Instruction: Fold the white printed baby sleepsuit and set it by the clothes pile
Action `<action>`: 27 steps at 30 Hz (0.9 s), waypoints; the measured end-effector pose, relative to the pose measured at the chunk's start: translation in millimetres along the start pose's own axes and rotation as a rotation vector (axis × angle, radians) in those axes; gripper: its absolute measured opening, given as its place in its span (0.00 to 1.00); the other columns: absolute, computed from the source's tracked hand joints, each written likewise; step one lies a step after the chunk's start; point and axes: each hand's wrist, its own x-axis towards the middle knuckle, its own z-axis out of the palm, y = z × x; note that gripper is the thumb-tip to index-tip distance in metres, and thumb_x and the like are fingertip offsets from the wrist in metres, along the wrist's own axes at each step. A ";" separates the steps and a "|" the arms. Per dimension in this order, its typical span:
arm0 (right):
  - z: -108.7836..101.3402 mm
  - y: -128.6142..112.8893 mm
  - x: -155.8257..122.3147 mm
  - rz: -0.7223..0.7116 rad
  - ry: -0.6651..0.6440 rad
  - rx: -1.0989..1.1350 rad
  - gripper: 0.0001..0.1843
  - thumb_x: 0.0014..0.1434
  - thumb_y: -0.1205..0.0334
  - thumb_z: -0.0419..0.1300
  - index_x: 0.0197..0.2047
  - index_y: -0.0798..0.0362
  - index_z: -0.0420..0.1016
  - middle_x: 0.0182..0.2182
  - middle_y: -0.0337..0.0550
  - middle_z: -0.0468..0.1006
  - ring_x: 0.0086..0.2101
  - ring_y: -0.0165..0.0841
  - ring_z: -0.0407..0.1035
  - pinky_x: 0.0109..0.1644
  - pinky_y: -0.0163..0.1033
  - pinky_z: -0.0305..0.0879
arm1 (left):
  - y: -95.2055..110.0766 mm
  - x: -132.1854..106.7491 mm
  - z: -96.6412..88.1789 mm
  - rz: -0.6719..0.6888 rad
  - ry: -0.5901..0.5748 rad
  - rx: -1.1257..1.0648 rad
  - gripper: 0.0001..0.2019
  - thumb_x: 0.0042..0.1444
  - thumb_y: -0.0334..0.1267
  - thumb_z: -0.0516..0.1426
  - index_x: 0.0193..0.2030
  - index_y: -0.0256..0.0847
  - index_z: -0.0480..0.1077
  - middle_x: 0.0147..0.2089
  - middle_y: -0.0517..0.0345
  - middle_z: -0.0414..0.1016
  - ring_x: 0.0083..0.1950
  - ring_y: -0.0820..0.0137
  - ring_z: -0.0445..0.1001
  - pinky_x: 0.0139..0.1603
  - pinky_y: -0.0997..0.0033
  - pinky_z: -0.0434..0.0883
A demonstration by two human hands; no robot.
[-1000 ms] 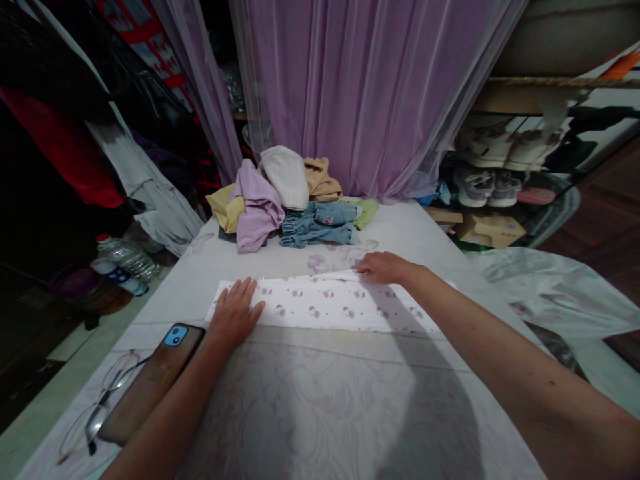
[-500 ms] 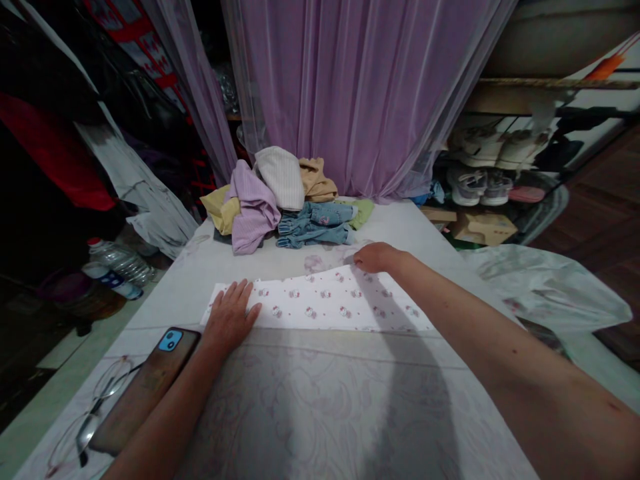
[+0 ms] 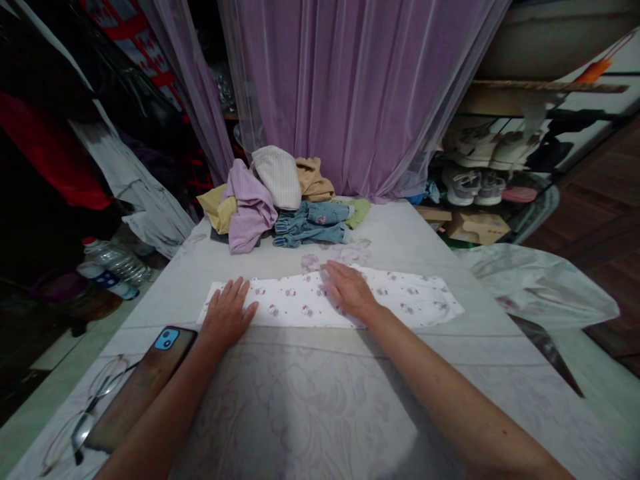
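A white garment with small pink prints (image 3: 405,299) lies folded into a long flat strip across the table (image 3: 310,400). My left hand (image 3: 226,312) rests flat on its left end, fingers spread and open. My right hand (image 3: 347,290) lies flat on the strip's middle, fingers stretched out and open. Neither hand holds anything. Beyond the strip sits a pile of unfolded clothes (image 3: 280,197), with a lilac top, a white ribbed piece, tan and yellow pieces and small blue jeans.
A phone (image 3: 143,383) in a brown case and a pair of glasses (image 3: 80,427) lie at the table's near left. Plastic bottles (image 3: 113,267) stand off the left edge. A purple curtain (image 3: 350,87) hangs behind. Shoes on shelves (image 3: 480,167) and a white plastic bag (image 3: 535,287) are at the right.
My right hand has let go of the strip's far edge and slid left to lie flat on its middle. The garment now lies fully flat. My left hand stayed put.
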 end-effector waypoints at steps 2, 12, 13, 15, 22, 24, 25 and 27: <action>10.1 -19.3 -4.8 -0.119 -0.102 0.032 0.30 0.69 0.50 0.45 0.70 0.53 0.58 0.69 0.51 0.57 0.68 0.41 0.50 0.70 0.51 0.45 | -0.8 0.6 0.1 0.001 -0.008 0.006 0.29 0.65 0.48 0.45 0.65 0.32 0.63 0.69 0.39 0.63 0.69 0.49 0.60 0.65 0.44 0.61; 9.9 26.2 -30.8 0.200 -0.123 -0.062 0.33 0.69 0.46 0.42 0.70 0.56 0.57 0.71 0.53 0.50 0.69 0.43 0.44 0.70 0.55 0.42 | 0.7 3.8 -6.3 -0.025 -0.077 0.010 0.28 0.64 0.46 0.45 0.66 0.33 0.63 0.69 0.40 0.63 0.70 0.50 0.60 0.66 0.46 0.60; 9.9 31.3 -33.7 0.200 -0.096 -0.061 0.32 0.69 0.47 0.43 0.69 0.55 0.59 0.70 0.52 0.52 0.69 0.43 0.46 0.69 0.55 0.44 | 0.7 3.8 -6.2 -0.027 -0.074 0.004 0.28 0.64 0.47 0.46 0.66 0.33 0.63 0.69 0.41 0.63 0.70 0.51 0.60 0.66 0.46 0.60; 8.0 41.8 -36.1 0.185 -0.036 -0.052 0.28 0.69 0.50 0.44 0.65 0.53 0.65 0.68 0.50 0.60 0.66 0.40 0.53 0.67 0.51 0.50 | 0.5 3.7 -5.5 -0.034 -0.062 -0.011 0.28 0.64 0.47 0.46 0.66 0.34 0.64 0.68 0.40 0.63 0.70 0.51 0.60 0.66 0.46 0.60; -19.0 93.7 -18.1 0.432 0.043 -0.124 0.19 0.66 0.57 0.49 0.51 0.49 0.78 0.49 0.49 0.80 0.49 0.39 0.71 0.51 0.41 0.63 | -0.1 3.3 -4.8 -0.038 -0.051 -0.048 0.29 0.64 0.47 0.46 0.66 0.33 0.64 0.68 0.40 0.63 0.70 0.49 0.60 0.66 0.44 0.60; -23.8 104.9 -12.4 0.443 -0.036 -0.124 0.17 0.64 0.52 0.53 0.47 0.47 0.80 0.46 0.46 0.81 0.46 0.39 0.72 0.46 0.39 0.63 | -0.2 3.4 -5.3 -0.039 -0.054 -0.043 0.29 0.64 0.47 0.46 0.66 0.33 0.64 0.68 0.39 0.63 0.70 0.49 0.60 0.66 0.44 0.60; -25.2 108.8 -10.4 0.433 -0.066 -0.122 0.16 0.63 0.51 0.55 0.45 0.47 0.80 0.45 0.45 0.81 0.45 0.38 0.72 0.45 0.38 0.63 | -0.3 3.5 -5.4 -0.038 -0.055 -0.041 0.29 0.64 0.47 0.45 0.66 0.33 0.64 0.68 0.39 0.63 0.70 0.49 0.60 0.66 0.44 0.60; -26.3 113.1 -8.8 0.396 -0.095 -0.121 0.14 0.61 0.52 0.57 0.43 0.47 0.80 0.43 0.43 0.81 0.43 0.36 0.72 0.42 0.36 0.62 | -0.5 3.5 -5.5 -0.035 -0.054 -0.040 0.29 0.64 0.48 0.45 0.66 0.33 0.64 0.68 0.40 0.63 0.70 0.50 0.60 0.66 0.44 0.61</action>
